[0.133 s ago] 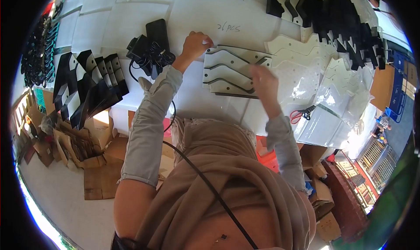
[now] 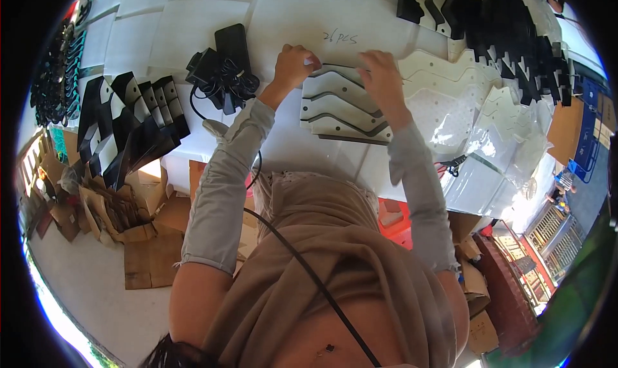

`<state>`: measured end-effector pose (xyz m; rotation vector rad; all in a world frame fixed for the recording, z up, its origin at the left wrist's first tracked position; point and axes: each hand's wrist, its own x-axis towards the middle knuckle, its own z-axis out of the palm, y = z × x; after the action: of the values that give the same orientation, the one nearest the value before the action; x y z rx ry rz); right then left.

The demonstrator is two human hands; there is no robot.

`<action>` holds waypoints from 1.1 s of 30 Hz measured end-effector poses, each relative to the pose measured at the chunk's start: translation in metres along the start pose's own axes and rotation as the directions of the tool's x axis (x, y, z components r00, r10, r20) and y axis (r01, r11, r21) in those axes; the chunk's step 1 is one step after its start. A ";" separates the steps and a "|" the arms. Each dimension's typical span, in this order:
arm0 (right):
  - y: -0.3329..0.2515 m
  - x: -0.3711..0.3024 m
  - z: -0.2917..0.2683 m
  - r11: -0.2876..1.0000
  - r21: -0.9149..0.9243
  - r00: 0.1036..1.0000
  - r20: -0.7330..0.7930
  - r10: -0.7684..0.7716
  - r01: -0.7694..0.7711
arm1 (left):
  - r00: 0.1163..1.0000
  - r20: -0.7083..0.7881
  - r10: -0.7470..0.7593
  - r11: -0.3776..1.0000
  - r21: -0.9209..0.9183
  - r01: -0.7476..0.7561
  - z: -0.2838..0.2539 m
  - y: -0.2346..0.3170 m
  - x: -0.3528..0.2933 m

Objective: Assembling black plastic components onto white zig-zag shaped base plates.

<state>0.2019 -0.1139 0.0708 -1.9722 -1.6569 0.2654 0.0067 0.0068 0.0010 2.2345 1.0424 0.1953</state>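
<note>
A white sheet with black wavy strips [image 2: 338, 104] lies flat on the table in front of me, small dark holes dotted across it. At its upper left corner is my left hand [image 2: 293, 65], fingers curled and their tips brought together by the end of the top black strip. My right hand [image 2: 383, 78] is over the sheet's upper right part, its fingers bent and close together near the far edge. Whatever the fingertips of either hand pinch is too small or hidden to make out. Grey sleeves cover both forearms.
Left of the sheet sit black adapters with bundled cable [image 2: 222, 72]; farther left, folded black-and-white pieces [image 2: 129, 126]. To the right lie white cut sheets [image 2: 444, 78], clear plastic bags [image 2: 502, 130] and partly covered scissors [image 2: 452, 165]. Black strips [image 2: 508, 33] are piled far right. Cardboard boxes [image 2: 122, 207] stand below.
My right hand has moved up and slightly left, from the sheet's right side to its far edge. My left hand has shifted slightly right along the corner.
</note>
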 end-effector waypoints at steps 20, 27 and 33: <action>0.020 -0.007 0.061 0.998 0.003 0.972 0.226 -0.068 0.069 | 0.979 -0.057 -0.194 0.981 0.002 0.194 0.027 0.016 -0.008; 0.016 -0.011 0.064 0.999 -0.038 0.991 0.134 -0.029 0.034 | 0.956 -0.014 -0.294 0.956 -0.027 0.293 0.032 0.017 -0.009; 0.015 -0.013 0.065 0.998 -0.057 0.993 0.115 -0.024 0.030 | 0.958 -0.037 -0.285 0.959 -0.015 0.284 0.037 0.013 -0.011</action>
<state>0.1801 -0.1095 0.0065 -2.0097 -1.7809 0.3286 0.0217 -0.0253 -0.0181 2.0496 1.3659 0.1184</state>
